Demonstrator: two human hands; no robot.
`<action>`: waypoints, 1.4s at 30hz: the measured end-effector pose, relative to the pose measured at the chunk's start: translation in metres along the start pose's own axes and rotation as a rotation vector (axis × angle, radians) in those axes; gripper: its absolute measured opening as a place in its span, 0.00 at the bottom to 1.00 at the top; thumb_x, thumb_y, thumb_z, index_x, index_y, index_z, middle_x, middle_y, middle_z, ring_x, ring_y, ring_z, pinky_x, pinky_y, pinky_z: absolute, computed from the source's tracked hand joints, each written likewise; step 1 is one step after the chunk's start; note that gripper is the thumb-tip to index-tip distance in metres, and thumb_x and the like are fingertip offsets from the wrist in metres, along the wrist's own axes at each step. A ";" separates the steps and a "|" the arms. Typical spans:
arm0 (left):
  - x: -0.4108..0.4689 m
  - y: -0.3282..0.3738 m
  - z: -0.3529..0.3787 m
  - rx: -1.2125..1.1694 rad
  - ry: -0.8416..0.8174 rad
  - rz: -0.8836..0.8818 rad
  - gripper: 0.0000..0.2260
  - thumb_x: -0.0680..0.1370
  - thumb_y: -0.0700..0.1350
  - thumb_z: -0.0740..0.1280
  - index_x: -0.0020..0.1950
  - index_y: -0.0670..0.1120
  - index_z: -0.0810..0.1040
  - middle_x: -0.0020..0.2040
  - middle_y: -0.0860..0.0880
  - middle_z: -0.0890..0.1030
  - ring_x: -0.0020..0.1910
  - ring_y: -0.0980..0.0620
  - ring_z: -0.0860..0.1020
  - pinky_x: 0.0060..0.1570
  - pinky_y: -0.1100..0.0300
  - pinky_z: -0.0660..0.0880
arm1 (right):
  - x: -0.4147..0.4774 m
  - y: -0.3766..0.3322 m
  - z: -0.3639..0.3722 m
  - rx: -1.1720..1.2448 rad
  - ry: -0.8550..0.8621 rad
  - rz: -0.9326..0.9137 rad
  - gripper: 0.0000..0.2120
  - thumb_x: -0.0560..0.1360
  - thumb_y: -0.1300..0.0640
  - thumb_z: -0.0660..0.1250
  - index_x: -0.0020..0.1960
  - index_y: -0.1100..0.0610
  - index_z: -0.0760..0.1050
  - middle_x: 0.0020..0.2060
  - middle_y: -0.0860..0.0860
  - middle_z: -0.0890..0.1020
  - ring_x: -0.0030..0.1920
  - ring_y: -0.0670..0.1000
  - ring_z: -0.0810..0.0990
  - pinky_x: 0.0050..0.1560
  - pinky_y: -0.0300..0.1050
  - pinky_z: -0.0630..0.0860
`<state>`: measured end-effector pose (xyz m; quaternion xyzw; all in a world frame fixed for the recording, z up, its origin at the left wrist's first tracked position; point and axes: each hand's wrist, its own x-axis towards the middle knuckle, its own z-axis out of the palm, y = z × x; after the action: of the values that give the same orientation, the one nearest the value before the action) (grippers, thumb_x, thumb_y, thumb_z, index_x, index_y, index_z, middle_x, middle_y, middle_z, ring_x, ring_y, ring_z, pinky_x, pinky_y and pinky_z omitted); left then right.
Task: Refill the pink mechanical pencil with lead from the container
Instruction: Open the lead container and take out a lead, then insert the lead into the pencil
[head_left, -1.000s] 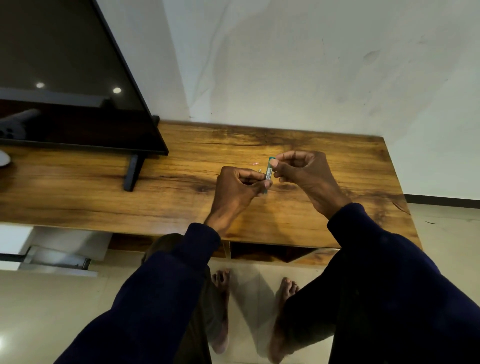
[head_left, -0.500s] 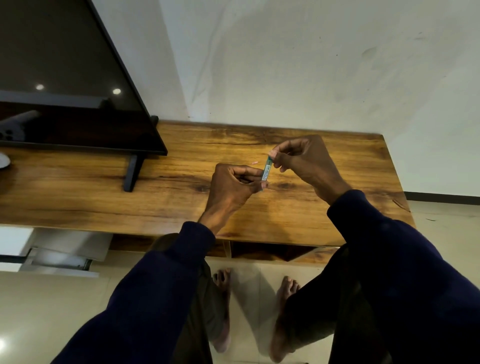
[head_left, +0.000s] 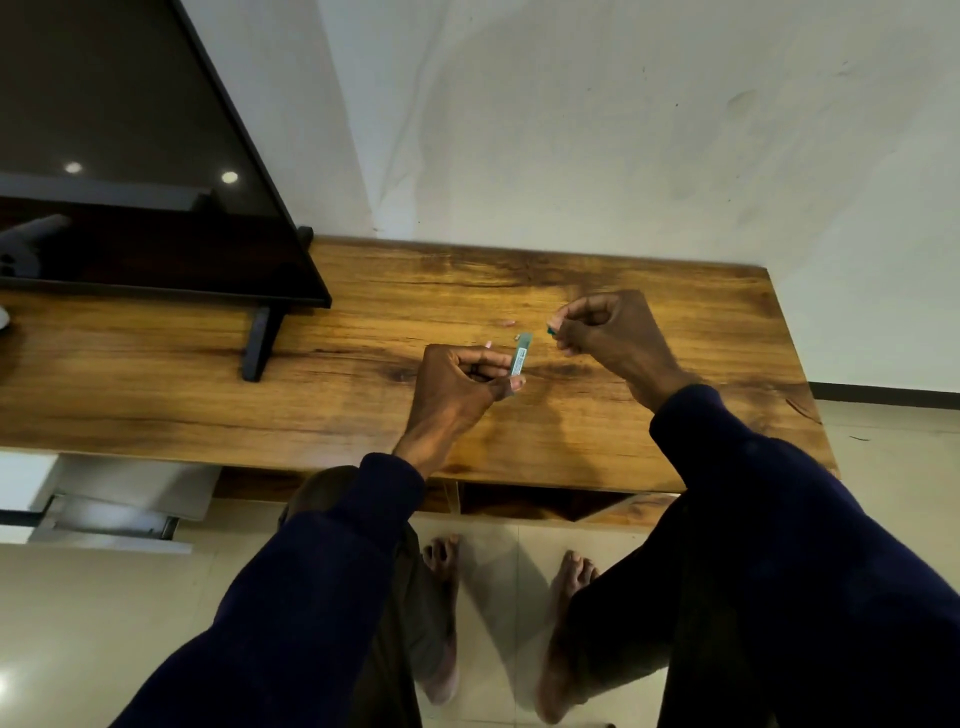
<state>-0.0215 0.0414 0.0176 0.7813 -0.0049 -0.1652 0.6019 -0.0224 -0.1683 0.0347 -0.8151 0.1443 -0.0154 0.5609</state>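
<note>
My left hand (head_left: 457, 387) pinches the lower end of a slim green lead container (head_left: 520, 356) and holds it upright above the wooden table (head_left: 597, 431). My right hand (head_left: 608, 327) is a little to the right of it, apart from the container, with a small green cap (head_left: 550, 329) pinched between thumb and fingertips. A pink tip (head_left: 488, 344) shows just above my left hand's fingers; most of the pink pencil is hidden. A small pink piece (head_left: 507, 323) lies on the table behind the container.
A black television (head_left: 135, 208) on a stand foot (head_left: 257, 345) fills the left of the table. A white wall (head_left: 571, 130) runs behind it. The table's right edge is near my right forearm. Below the front edge are tiled floor and bare feet (head_left: 441, 613).
My right hand has drawn away to the right from the container's top, taking the green cap with it. My left hand still holds the container, now separate from the right hand.
</note>
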 end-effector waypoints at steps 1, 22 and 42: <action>0.000 0.000 -0.001 -0.001 -0.003 -0.005 0.14 0.70 0.37 0.81 0.55 0.43 0.87 0.48 0.50 0.88 0.50 0.53 0.87 0.50 0.63 0.84 | 0.001 0.005 0.002 -0.034 0.006 0.016 0.06 0.76 0.62 0.77 0.48 0.65 0.84 0.40 0.60 0.87 0.37 0.52 0.85 0.43 0.46 0.84; -0.004 0.026 -0.009 0.214 0.072 0.245 0.11 0.79 0.39 0.74 0.57 0.52 0.85 0.54 0.50 0.84 0.51 0.57 0.80 0.51 0.64 0.77 | -0.005 0.019 0.034 1.090 -0.150 0.578 0.27 0.87 0.48 0.57 0.59 0.73 0.79 0.55 0.69 0.85 0.54 0.62 0.87 0.52 0.53 0.87; 0.008 0.049 -0.017 0.325 0.158 0.342 0.09 0.81 0.37 0.71 0.60 0.43 0.86 0.57 0.47 0.86 0.54 0.58 0.83 0.55 0.71 0.78 | -0.012 0.016 0.022 1.028 -0.497 0.524 0.17 0.83 0.65 0.59 0.66 0.78 0.72 0.62 0.72 0.80 0.63 0.68 0.83 0.57 0.56 0.84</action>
<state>-0.0001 0.0424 0.0652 0.8662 -0.1167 0.0034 0.4859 -0.0337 -0.1506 0.0137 -0.3578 0.1787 0.2452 0.8832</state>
